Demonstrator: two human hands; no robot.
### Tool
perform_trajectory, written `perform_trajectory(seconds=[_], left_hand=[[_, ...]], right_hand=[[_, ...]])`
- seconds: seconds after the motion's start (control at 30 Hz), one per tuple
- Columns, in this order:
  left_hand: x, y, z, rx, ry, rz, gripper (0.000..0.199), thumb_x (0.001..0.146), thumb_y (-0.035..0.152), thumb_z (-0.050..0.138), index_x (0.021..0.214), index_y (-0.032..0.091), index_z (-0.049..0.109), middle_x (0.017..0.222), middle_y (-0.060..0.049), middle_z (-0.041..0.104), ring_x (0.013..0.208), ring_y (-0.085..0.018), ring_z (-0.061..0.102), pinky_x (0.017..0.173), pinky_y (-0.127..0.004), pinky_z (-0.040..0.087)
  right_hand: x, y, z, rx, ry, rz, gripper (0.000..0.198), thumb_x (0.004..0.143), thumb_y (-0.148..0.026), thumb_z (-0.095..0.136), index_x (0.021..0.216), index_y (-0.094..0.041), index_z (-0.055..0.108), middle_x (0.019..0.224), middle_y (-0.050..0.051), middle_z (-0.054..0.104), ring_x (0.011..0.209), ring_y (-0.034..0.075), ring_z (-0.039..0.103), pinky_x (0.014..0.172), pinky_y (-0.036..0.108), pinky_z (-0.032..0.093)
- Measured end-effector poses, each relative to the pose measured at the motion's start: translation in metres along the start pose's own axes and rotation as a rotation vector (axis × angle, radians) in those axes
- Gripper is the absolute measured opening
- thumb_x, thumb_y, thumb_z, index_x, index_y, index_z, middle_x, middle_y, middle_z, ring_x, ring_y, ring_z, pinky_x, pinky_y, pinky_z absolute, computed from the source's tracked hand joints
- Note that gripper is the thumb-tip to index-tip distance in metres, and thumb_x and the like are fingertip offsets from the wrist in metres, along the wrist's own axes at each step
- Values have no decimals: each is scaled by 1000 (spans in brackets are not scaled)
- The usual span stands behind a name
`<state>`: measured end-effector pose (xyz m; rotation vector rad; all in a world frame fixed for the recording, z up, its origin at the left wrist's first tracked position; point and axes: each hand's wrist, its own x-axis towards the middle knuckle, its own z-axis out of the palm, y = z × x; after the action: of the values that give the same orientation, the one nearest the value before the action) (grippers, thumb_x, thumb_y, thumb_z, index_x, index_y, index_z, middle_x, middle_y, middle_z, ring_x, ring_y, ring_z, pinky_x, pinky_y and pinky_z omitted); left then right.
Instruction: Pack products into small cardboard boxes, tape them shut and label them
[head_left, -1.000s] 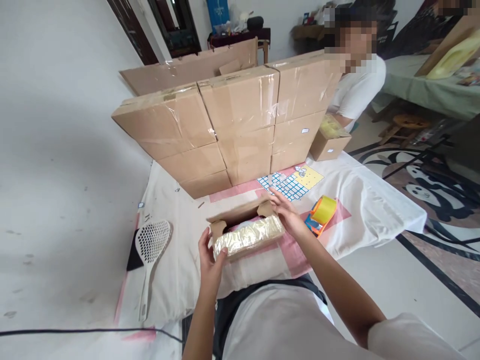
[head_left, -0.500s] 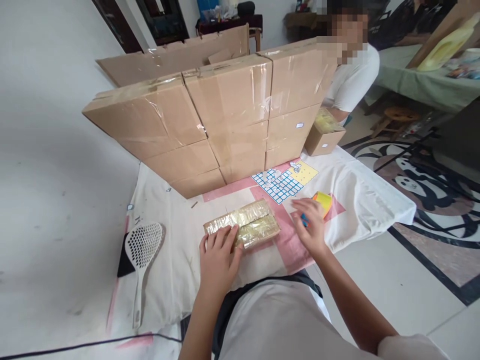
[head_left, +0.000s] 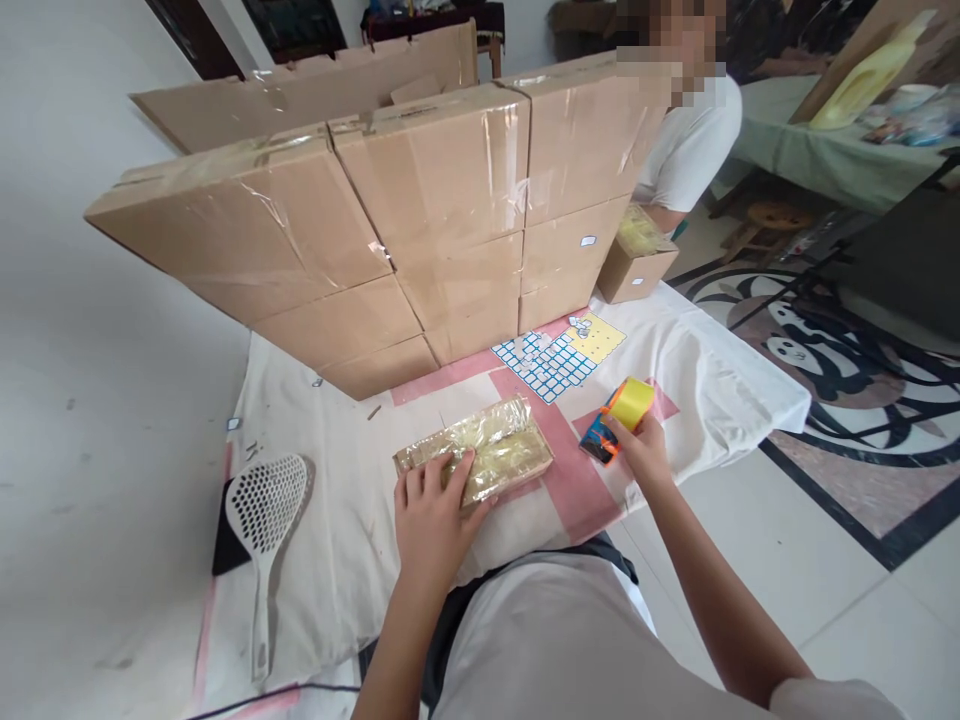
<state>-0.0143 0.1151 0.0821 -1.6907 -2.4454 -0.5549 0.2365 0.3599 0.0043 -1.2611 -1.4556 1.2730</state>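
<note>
Box (head_left: pixel 517 460) sits on the table (head_left: pixel 349 560), right under your left hand (head_left: pixel 439 515), which is laid over the near left of the top, fingers spread and not gripping. Your right hand (head_left: pixel 637 440) is beyond the box's right end, pinching the near side of the tape dispenser (head_left: pixel 600 438); some fingers are hidden, so I can't tell how firm the hold is.

Handling, my read: box is light-to-moderate, contents out of sight. Cardboard walls should be stiffish, but the top could dent mid-span, so spread the load with your palm. The glossy film on top probably slides under dry fingers; for lifting, take the two short ends rather than the top. Dispenser looks like rigid plastic, front-heavy with the yellow tape roll (head_left: pixel 634 400). Hold it by the body, clear of the cutting edge.
</note>
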Motion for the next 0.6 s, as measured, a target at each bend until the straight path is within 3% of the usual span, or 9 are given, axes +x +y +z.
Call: perform_trajectory(seconds=[0.13, 0.27, 0.37, 0.5, 0.6], left_hand=[[5, -14, 0, 10, -3, 38, 61, 84, 51, 71, 141, 37, 57, 138, -10, 61, 120, -39, 52, 104, -55, 35], [10, -28, 4, 46, -15, 241, 68, 90, 48, 64, 153, 36, 41, 156, -5, 50, 141, -38, 42, 115, -57, 23], [13, -34, 7, 101, -39, 337, 67, 92, 44, 62, 154, 34, 39, 155, -5, 50, 144, -35, 41, 118, -57, 20], [17, -38, 1, 162, -28, 373, 63, 87, 54, 67, 145, 34, 53, 153, -8, 53, 140, -37, 47, 112, -55, 34], [18, -21, -7, 98, 31, 411, 62, 81, 60, 71, 136, 34, 62, 144, -10, 61, 124, -35, 60, 99, -48, 48]], right_hand=[[3, 8, 0, 32, -106, -42, 50, 83, -54, 74, 118, -19, 64, 118, 14, 74, 96, 29, 73, 81, 43, 62], [3, 15, -6, 87, -170, -71, 53, 86, -55, 71, 121, -18, 59, 122, 15, 73, 106, 29, 72, 88, 47, 61], [-6, 11, -6, 86, -161, -87, 48, 88, -56, 69, 116, -18, 60, 112, 13, 76, 100, 29, 73, 81, 43, 63], [-28, -13, 3, 134, -123, -130, 40, 91, -56, 65, 110, -21, 63, 99, 10, 77, 89, 29, 75, 73, 42, 63], [-47, -38, 9, 183, -115, -174, 36, 92, -56, 62, 108, -23, 65, 98, 9, 77, 86, 30, 75, 72, 44, 64]])
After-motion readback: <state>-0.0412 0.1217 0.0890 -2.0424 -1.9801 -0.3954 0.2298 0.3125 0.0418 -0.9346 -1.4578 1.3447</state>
